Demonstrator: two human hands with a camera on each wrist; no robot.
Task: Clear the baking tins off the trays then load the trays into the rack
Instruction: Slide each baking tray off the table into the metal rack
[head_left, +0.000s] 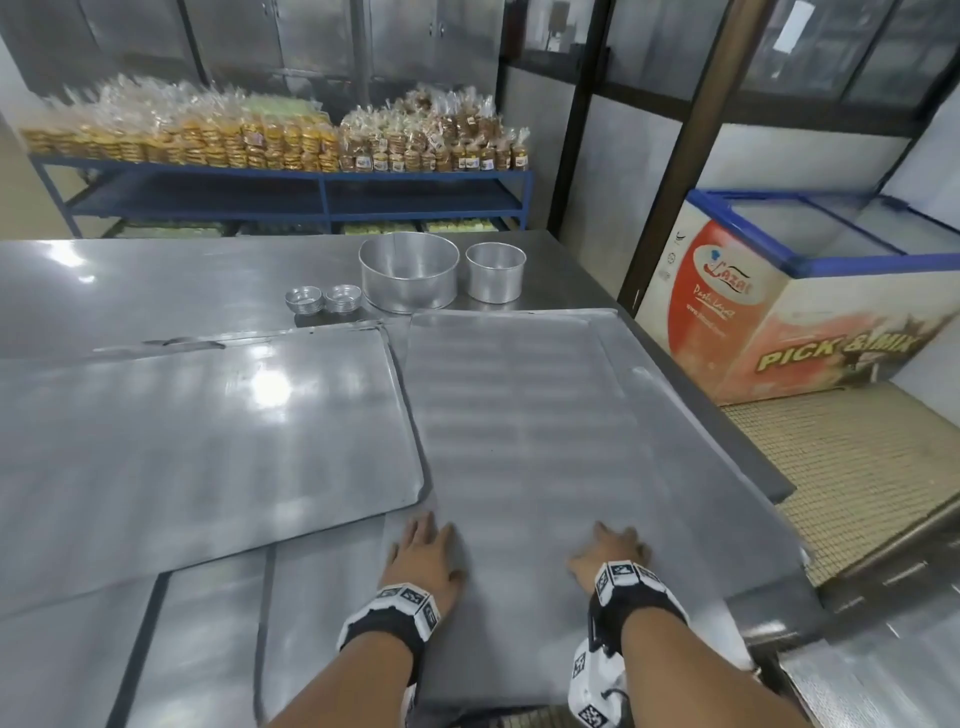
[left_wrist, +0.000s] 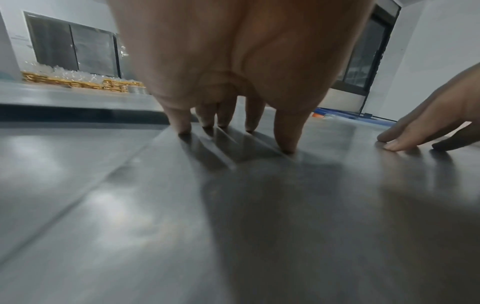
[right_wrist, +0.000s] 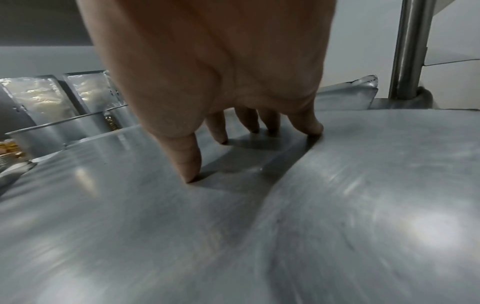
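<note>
A large flat metal tray (head_left: 519, 415) lies on the right of the steel table (head_left: 156, 280), overhanging its right edge. My left hand (head_left: 423, 551) presses on its near end with spread fingertips (left_wrist: 182, 125). My right hand (head_left: 610, 553) presses on it the same way, fingertips (right_wrist: 193, 172) down on the metal. A second tray (head_left: 208, 431) lies to the left, partly over other trays (head_left: 208, 634) at the table's front. Two round baking tins, one large (head_left: 409, 273) and one smaller (head_left: 495, 273), stand on the table behind the trays, beside two stacks of small tart tins (head_left: 322, 299).
A chest freezer (head_left: 789, 296) stands to the right on a matted floor. A blue shelf unit (head_left: 291, 192) with bagged biscuits lines the back wall. A metal rack frame (head_left: 810, 649) sits at lower right, with an upright pole (right_wrist: 410, 49) close to the tray.
</note>
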